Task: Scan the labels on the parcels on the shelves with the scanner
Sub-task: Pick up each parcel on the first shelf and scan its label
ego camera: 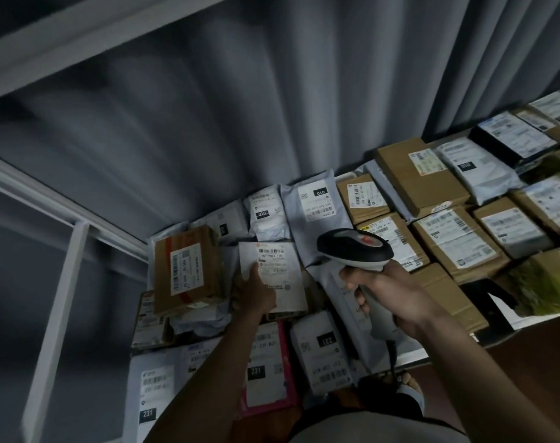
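Observation:
My right hand (390,298) grips the handle of a black and white barcode scanner (357,249), whose head points left over the parcels. My left hand (256,292) holds a flat white parcel (278,270) by its lower left, thumb lying on its label below the barcode. A brown carton (185,266) with a white label and orange tape leans just left of that parcel. Behind them lie grey mailer bags (313,212) marked 010.
The shelf (528,321) carries several cartons and bags running to the right, labels up. A lower shelf holds bags marked 231 and a pink parcel (269,375). White rack posts (54,314) stand left; a grey curtain (240,107) hangs behind.

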